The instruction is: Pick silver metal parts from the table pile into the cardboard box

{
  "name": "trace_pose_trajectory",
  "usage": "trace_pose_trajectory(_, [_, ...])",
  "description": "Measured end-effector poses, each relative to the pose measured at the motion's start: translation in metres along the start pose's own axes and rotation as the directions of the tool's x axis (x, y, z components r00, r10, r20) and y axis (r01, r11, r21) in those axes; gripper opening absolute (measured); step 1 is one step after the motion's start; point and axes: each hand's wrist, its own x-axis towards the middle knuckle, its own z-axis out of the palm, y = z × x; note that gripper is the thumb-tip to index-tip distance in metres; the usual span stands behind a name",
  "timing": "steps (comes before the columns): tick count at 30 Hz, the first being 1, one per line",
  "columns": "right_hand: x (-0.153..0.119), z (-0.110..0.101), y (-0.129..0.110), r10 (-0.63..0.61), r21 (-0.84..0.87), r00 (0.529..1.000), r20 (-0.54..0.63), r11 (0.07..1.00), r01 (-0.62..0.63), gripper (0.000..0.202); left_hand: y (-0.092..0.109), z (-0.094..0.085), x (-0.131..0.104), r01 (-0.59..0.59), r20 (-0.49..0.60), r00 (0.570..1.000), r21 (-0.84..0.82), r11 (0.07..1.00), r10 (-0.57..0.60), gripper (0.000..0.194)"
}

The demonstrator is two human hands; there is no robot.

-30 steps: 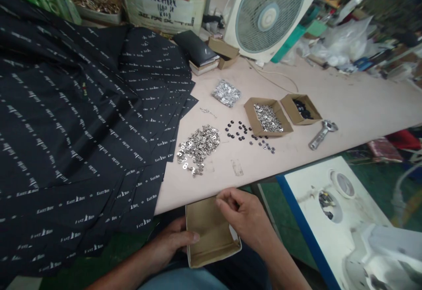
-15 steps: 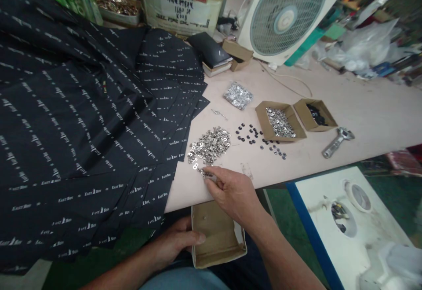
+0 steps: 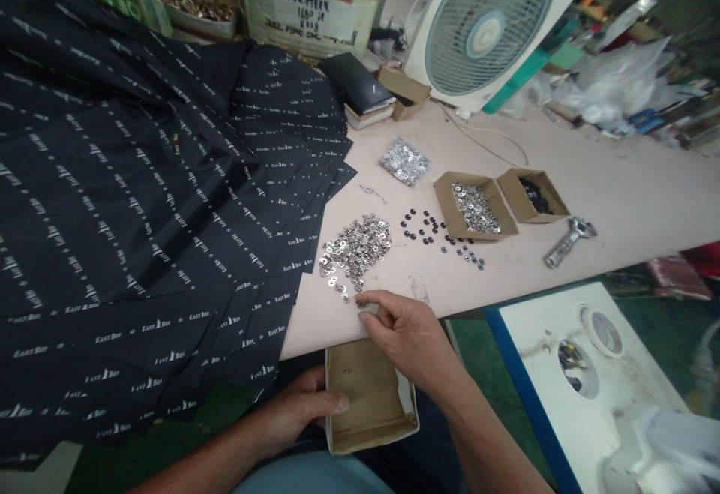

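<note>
My left hand (image 3: 312, 404) grips the left wall of a shallow cardboard box (image 3: 371, 400), thumb inside and the other fingers mostly hidden outside. The box sits in front of my body, just off the table's front edge. One tiny metal piece lies on its bottom. My right hand (image 3: 402, 325) reaches over the box to the table edge. Its index finger touches a small metal piece on the tabletop, with the thumb a little apart below. Just beyond the fingertips spreads a pile of small silver snap-fastener parts (image 3: 360, 243), several scattered toward my hand.
Dark printed fabric (image 3: 140, 202) covers the left side. Dark round pieces (image 3: 424, 228) lie beside a box of silver parts (image 3: 477, 208) and a box of black parts (image 3: 533, 196). A metal wrench-like tool (image 3: 569, 243), a bag of parts (image 3: 405, 162) and a fan (image 3: 487, 29) stand around.
My right hand has drawn back slightly right and toward me, its thumb and index finger parting a little. A few metal parts now lie loose where its fingertips were. My left hand keeps its hold.
</note>
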Motion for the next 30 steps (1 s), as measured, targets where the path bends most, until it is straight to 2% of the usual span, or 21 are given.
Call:
trace_pose_trajectory(9, [-0.002, 0.013, -0.005, -0.005, -0.029, 0.991, -0.135, 1.0, 0.001, 0.014, 0.001, 0.002, -0.001, 0.003, 0.007, 1.0, 0.002, 1.0, -0.003, 0.058])
trace_pose_trajectory(11, [-0.003, 0.012, -0.006, 0.017, 0.039, 0.989, -0.144, 0.999, -0.011, 0.013, 0.001, 0.003, -0.001, 0.009, 0.008, 1.0, 0.001, 1.0, -0.009, 0.057])
trace_pose_trajectory(14, [-0.004, 0.008, -0.004, 0.138, 0.283, 0.979, -0.147, 0.955, -0.092, 0.013, 0.0, 0.003, -0.001, 0.015, -0.023, 1.0, 0.008, 1.0, -0.015, 0.058])
trace_pose_trajectory(16, [-0.003, 0.004, -0.002, 0.237, 0.511, 0.962, -0.134, 0.849, -0.138, 0.018, -0.001, 0.003, 0.0, 0.02, -0.025, 0.999, 0.019, 1.0, -0.019, 0.059])
trace_pose_trajectory(19, [-0.002, -0.001, 0.001, 0.343, 0.812, 0.938, -0.041, 0.559, -0.169, 0.023, -0.003, 0.001, 0.0, 0.03, -0.016, 0.999, 0.021, 0.999, -0.029, 0.06])
trace_pose_trajectory(21, [-0.001, -0.004, 0.002, 0.353, 0.917, 0.935, 0.04, 0.359, -0.175, 0.025, -0.004, 0.001, 0.001, 0.028, -0.021, 0.999, 0.023, 0.999, -0.027, 0.061])
trace_pose_trajectory(22, [-0.001, -0.005, 0.002, 0.347, 0.94, 0.935, 0.07, 0.291, -0.178, 0.026, -0.004, 0.0, 0.001, 0.024, -0.024, 0.999, 0.026, 0.999, -0.023, 0.062])
trace_pose_trajectory(24, [-0.001, -0.006, 0.002, 0.336, 0.954, 0.936, 0.105, 0.231, -0.19, 0.026, -0.004, 0.001, 0.001, 0.021, -0.023, 1.0, 0.025, 0.999, -0.02, 0.062])
trace_pose_trajectory(25, [-0.001, -0.006, 0.002, 0.339, 0.952, 0.935, 0.108, 0.237, -0.196, 0.027, -0.004, 0.001, 0.001, 0.023, -0.022, 1.0, 0.025, 0.999, -0.023, 0.062])
trace_pose_trajectory(27, [-0.002, -0.004, 0.004, 0.347, 0.931, 0.934, 0.083, 0.307, -0.197, 0.028, -0.003, 0.001, 0.001, 0.032, -0.024, 0.999, 0.024, 0.999, -0.031, 0.061])
trace_pose_trajectory(30, [-0.001, -0.001, 0.006, 0.349, 0.841, 0.937, -0.006, 0.508, -0.185, 0.029, -0.004, 0.0, 0.001, 0.034, -0.036, 0.999, 0.022, 0.999, -0.034, 0.059])
